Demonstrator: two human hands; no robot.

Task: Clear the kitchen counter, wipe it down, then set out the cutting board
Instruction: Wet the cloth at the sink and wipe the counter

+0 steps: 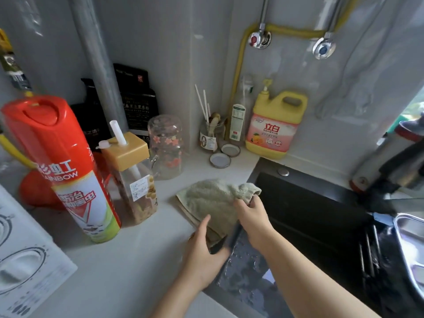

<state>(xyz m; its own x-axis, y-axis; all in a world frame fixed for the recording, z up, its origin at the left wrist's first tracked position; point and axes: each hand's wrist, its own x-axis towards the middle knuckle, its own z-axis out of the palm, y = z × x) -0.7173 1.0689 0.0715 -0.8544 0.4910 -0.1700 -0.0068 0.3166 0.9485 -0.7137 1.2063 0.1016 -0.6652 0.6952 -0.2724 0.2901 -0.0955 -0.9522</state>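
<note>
A pale green cloth (pixel 212 198) lies bunched on the white counter (pixel 128 260) at the left edge of the black sink (pixel 305 207). My right hand (pixel 251 216) grips the cloth's right corner over the sink edge. My left hand (pixel 203 246) holds the cloth's near edge with its thumb on top and its fingers underneath. No cutting board is in view.
A red spray can (pixel 66 166), a lidded jar with a straw (pixel 134 177) and an upturned flowered glass (pixel 166 145) stand to the left. A yellow detergent jug (pixel 274 127), a small jar (pixel 210 134) and two loose lids (pixel 220 160) sit at the back. A tap (pixel 390 161) is at the right.
</note>
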